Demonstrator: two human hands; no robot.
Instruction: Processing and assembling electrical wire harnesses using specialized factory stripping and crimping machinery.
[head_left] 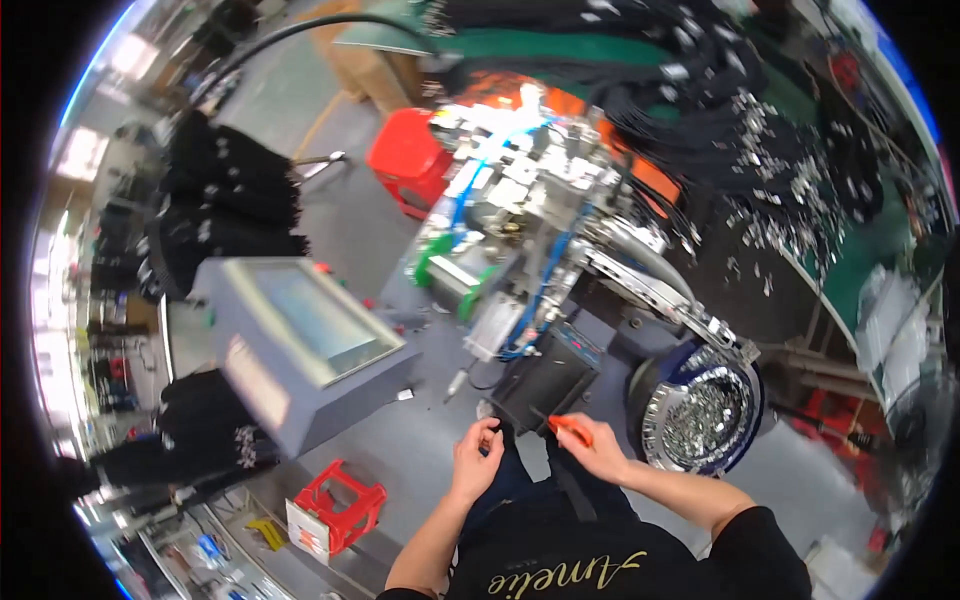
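Low in the middle of the head view, my left hand (476, 462) is closed with its fingers curled in. Whatever it may hold is too small and blurred to name. To its right, my right hand (598, 455) grips a slim orange-handled tool (572, 427), whose dark tip points up and left. Both hands are apart, above my lap and just in front of a dark box-shaped unit (548, 375). Beyond that unit stands a metal assembly machine (540, 190) with blue air tubes.
A bowl feeder (655, 430) full of small shiny metal parts is at my right. Left stands a grey control box with a screen (325, 325). Red stools (410, 155) are behind and at lower left. Black cable bundles (690, 110) cover the far bench; more black bundles (225, 190) hang left.
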